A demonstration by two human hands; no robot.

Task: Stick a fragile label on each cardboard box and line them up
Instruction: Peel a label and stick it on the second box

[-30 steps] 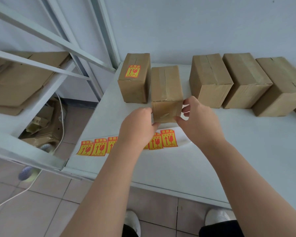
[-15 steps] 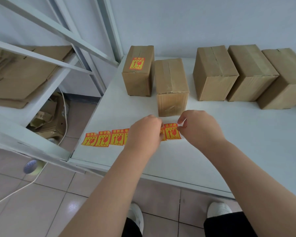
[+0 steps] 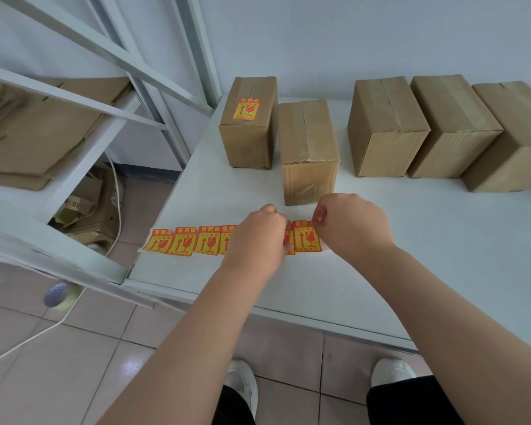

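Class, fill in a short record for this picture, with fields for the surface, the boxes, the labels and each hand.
surface: white table
boxes: five whole, another cut off at right
labelled: leftmost box, fragile label on top
next: unlabelled box, forward of the row
strip: label strip flat near the table's front edge
left: left hand curled over the label strip
right: right hand pinches the end label at its corner

One wide-angle head camera looks forward and steeply down over the near edge of the white table (image 3: 426, 256). The left hand (image 3: 258, 237) and right hand (image 3: 353, 228) sit centre-frame, close below. The shelving rack (image 3: 74, 96) at left appears slanted, probably from lens distortion.
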